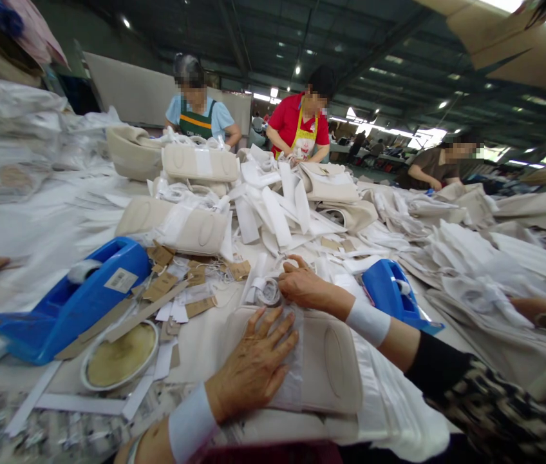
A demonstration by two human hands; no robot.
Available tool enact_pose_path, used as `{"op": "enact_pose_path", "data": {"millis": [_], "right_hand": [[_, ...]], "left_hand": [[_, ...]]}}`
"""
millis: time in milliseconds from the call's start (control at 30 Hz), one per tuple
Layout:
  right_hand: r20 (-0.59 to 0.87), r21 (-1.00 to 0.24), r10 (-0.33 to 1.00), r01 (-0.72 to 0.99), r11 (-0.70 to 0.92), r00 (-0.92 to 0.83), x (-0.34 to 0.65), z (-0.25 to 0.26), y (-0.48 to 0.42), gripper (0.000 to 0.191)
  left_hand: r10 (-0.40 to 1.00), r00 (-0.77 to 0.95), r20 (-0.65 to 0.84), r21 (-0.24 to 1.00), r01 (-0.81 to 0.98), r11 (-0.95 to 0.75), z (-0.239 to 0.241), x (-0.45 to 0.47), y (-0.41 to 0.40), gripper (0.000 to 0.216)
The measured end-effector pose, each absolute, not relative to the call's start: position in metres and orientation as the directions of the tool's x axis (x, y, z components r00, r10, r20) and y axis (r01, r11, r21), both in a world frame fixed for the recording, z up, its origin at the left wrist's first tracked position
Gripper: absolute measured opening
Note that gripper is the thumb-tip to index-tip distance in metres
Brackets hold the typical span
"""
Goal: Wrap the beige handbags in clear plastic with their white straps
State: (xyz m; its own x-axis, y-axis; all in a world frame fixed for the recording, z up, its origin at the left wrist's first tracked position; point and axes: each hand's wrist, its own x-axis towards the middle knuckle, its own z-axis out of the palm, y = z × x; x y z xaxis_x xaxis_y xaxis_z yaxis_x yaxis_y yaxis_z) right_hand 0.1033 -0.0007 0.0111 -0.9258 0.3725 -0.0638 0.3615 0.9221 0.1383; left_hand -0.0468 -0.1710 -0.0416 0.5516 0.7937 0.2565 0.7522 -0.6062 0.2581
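Left hand (pixel 254 364) lies flat and spread on the bag (pixel 326 364) beneath it, grasping nothing. Right hand (pixel 304 285) is curled beside the roll (pixel 268 293) beyond the bag; its grip cannot be determined.

No text can be read with certainty. A white rectangular sticker (pixel 121 280) on the left-hand blue plastic tape dispenser (pixel 73 308) carries a dark barcode-like block, its finer print too small to make out. Pale lettering runs across the dark green bib apron (pixel 194 129) of a co-worker in light blue, just below its orange stripe, but is too blurred to spell. The yellow apron (pixel 304 139) over another co-worker's red shirt (pixel 286 120) bears a small reddish print, and whether it includes letters cannot be told.
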Motion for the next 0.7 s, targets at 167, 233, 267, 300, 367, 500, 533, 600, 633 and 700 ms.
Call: {"op": "enact_pose_path", "data": {"millis": [167, 233, 267, 300, 367, 500, 533, 600, 633, 700], "right_hand": [[-0.010, 0.182, 0.493, 0.483, 0.856, -0.870, 0.100, 0.005, 0.019, 0.057], [0.002, 0.102, 0.538, 0.535, 0.839, -0.843, 0.102, 0.006, 0.030, 0.052], [0.013, 0.061, 0.567, 0.566, 0.822, -0.824, 0.104, 0.009, 0.035, 0.046], [0.034, 0.029, 0.602, 0.603, 0.798, -0.798, 0.107, 0.012, 0.037, 0.039], [0.109, 0.000, 0.676, 0.680, 0.733, -0.729, 0.114, 0.020, 0.035, 0.021], [0.271, -0.040, 0.738, 0.758, 0.651, -0.619, 0.127, 0.022, -0.007, 0.020], [0.293, -0.065, 0.726, 0.745, 0.664, -0.621, 0.129, 0.018, -0.022, 0.027], [0.300, -0.122, 0.694, 0.695, 0.709, -0.655, 0.131, 0.007, -0.052, 0.037], [0.288, -0.151, 0.681, 0.671, 0.726, -0.673, 0.132, 0.000, -0.065, 0.039], [0.246, -0.209, 0.668, 0.635, 0.744, -0.702, 0.133, -0.010, -0.083, 0.040]], "left_hand": [[0.792, 0.552, 0.262, 0.250, 0.754, -0.608, -0.044, -0.046, -0.171, 0.059], [0.794, 0.551, 0.258, 0.239, 0.760, -0.605, -0.044, -0.046, -0.172, 0.059], [0.794, 0.551, 0.256, 0.234, 0.762, -0.604, -0.043, -0.047, -0.172, 0.059], [0.794, 0.552, 0.254, 0.229, 0.763, -0.604, -0.043, -0.047, -0.173, 0.059], [0.792, 0.557, 0.250, 0.219, 0.764, -0.607, -0.042, -0.047, -0.174, 0.059], [0.790, 0.557, 0.256, 0.225, 0.761, -0.609, -0.040, -0.047, -0.175, 0.061], [0.789, 0.557, 0.261, 0.232, 0.757, -0.611, -0.039, -0.047, -0.175, 0.061], [0.783, 0.557, 0.276, 0.247, 0.746, -0.618, -0.038, -0.047, -0.174, 0.060], [0.779, 0.559, 0.284, 0.255, 0.739, -0.623, -0.037, -0.046, -0.174, 0.060], [0.774, 0.559, 0.297, 0.266, 0.730, -0.630, -0.036, -0.046, -0.174, 0.061]]}}
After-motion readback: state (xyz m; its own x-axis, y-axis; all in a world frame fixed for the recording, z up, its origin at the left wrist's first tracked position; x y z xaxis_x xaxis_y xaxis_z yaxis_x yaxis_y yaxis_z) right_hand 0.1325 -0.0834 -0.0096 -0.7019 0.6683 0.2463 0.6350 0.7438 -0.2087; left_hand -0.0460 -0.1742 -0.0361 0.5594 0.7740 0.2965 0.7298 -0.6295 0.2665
